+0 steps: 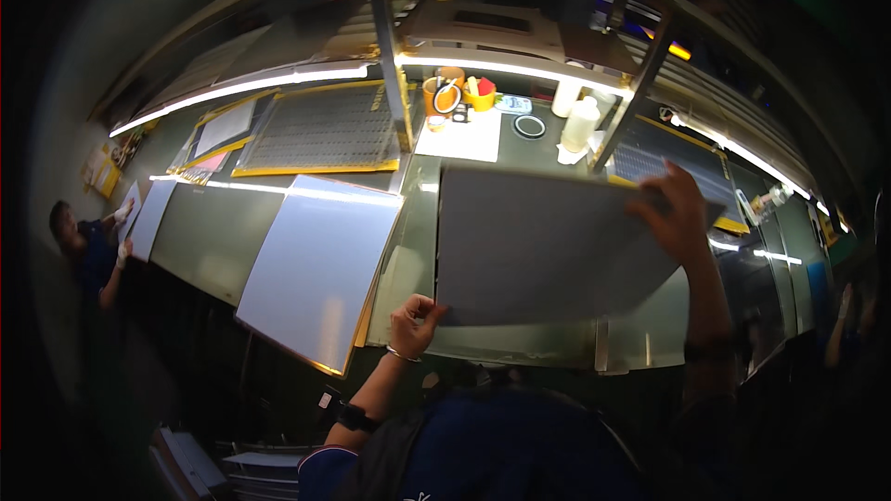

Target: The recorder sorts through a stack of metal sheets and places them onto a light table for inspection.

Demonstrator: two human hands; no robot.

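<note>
A large dark grey sheet (548,241) is tilted over the workbench in front of me. My left hand (414,325) pinches its near left corner between thumb and fingers. At the sheet's far right edge, my right hand (676,213) is closed with bent fingers on the rim, slightly blurred. To the left, a stack of pale blue-white sheets (320,264) lies on the bench, its near end reaching the bench's front edge.
Under the shelf's strip lights stand orange tubs (481,97), a round black-rimmed dish (529,126) and a white bottle (581,122). Shelf posts (388,65) rise behind the bench. Yellow-edged perforated panels (320,130) lie at the back. Another person (93,246) handles sheets at far left.
</note>
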